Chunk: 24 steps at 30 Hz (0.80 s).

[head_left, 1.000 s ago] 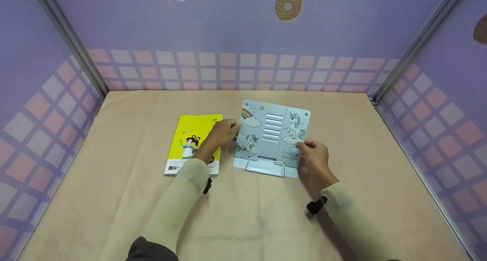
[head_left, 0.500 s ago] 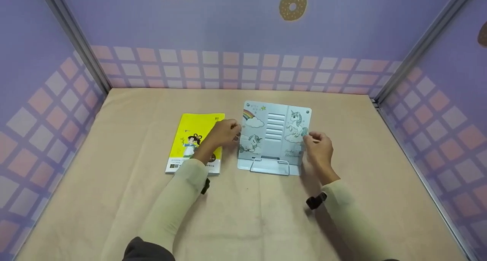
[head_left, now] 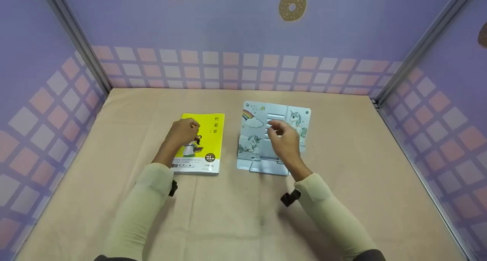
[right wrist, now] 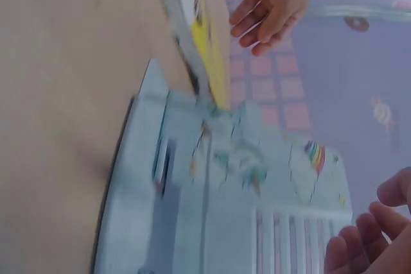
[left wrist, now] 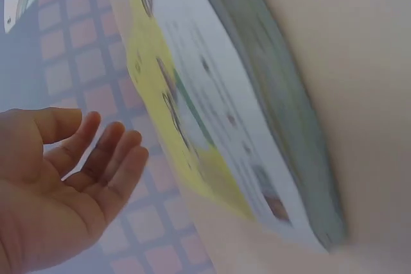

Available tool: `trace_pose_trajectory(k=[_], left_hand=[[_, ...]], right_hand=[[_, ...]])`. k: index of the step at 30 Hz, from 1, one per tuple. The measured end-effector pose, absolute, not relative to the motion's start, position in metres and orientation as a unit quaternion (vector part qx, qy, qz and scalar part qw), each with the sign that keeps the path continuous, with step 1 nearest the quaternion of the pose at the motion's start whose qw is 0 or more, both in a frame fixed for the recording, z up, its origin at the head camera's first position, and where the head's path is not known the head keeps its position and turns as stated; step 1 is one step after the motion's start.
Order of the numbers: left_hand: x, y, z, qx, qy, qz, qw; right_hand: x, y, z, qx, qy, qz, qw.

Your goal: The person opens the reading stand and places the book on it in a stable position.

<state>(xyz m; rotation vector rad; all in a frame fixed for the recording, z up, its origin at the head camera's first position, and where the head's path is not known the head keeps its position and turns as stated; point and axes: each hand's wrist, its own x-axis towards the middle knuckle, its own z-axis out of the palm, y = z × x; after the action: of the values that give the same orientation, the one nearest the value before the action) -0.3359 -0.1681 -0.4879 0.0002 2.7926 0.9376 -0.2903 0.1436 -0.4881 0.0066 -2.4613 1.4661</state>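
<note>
A yellow paperback book (head_left: 211, 139) with a cartoon figure on its cover lies flat on the table, left of centre. Over its left part hovers my left hand (head_left: 182, 131), fingers loosely bent and holding nothing; the left wrist view has this hand (left wrist: 70, 184) apart from the cover. To the right of the book, a pale blue metal book stand (head_left: 251, 129) with unicorn pictures and slots leans back, its wire page holder (head_left: 269, 168) at the foot. My right hand (head_left: 285, 141) is in front of the panel, relaxed, with no object in its fingers, hiding part of the slots.
A peach cloth (head_left: 228, 215) covers the table. Purple walls with pink and white squares (head_left: 251, 70) enclose the back and both sides, with metal posts (head_left: 411, 44) at the corners. Black wrist straps (head_left: 291, 197) are on both wrists.
Both hands have let go of the book stand's side edges. The left hand has moved left over the book; the right has moved left in front of the stand's panel.
</note>
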Motion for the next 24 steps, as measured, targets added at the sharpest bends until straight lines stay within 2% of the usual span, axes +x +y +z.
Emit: trace_pose_trajectory(k=[8,12,17,24], left_hand=[[-0.317,-0.210,-0.491,-0.098,0.941,0.263,0.189],[-0.309,-0.218,-0.492,-0.114,0.933,0.261,0.219],[-0.302,-0.218,-0.495,-0.130,0.927,0.263,0.233],[-0.300,-0.217,-0.497,-0.154,0.922,0.271,0.229]], right_hand=[[-0.282,0.085,-0.488,0.051,-0.875,0.480,0.035],[-0.277,0.062,-0.493,0.049,-0.878,0.472,-0.060],[-0.271,0.039,-0.501,0.027,-0.887,0.430,-0.163],[-0.271,0.024,-0.506,-0.025,-0.870,0.428,-0.244]])
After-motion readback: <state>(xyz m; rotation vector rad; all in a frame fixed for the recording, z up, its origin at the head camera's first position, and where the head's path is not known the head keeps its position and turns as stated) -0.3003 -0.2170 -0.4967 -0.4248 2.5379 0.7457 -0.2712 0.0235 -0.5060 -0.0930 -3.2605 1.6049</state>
